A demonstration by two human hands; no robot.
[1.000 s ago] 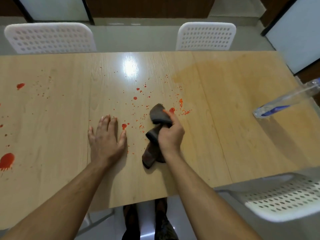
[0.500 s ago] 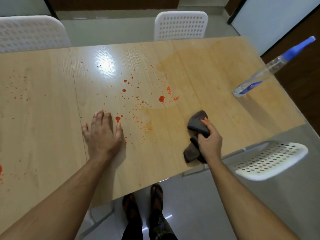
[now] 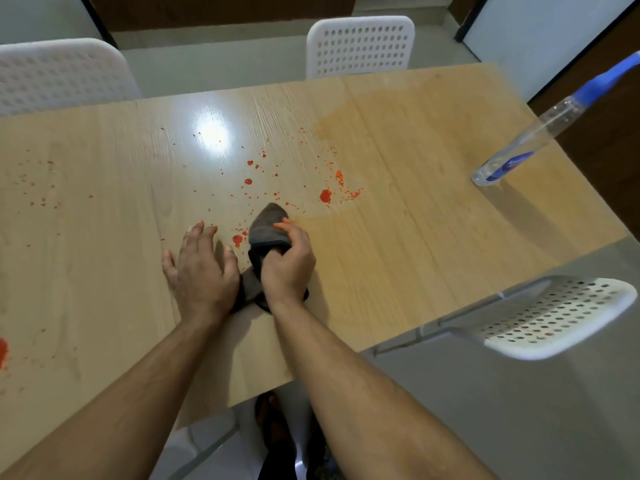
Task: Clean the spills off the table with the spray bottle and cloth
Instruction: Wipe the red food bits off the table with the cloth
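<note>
Cloth (image 3: 268,226), dark grey and bunched, sits clenched in my right hand (image 3: 287,268) on the wooden table (image 3: 398,258), its front tip lying among the red spills (image 3: 325,195) near the middle of the tabletop. My left hand (image 3: 201,268) lies palm-down just beside it with fingers extended and holding nothing, a red drop between its fingertips and the cloth. I see the spray bottle (image 3: 530,140) standing well apart at the table's far right edge, and white perforated chairs (image 3: 360,46) around the table.

cloth (image 3: 268,226) mid-table (image 3: 398,237), spray bottle (image 3: 512,150) far right
</note>
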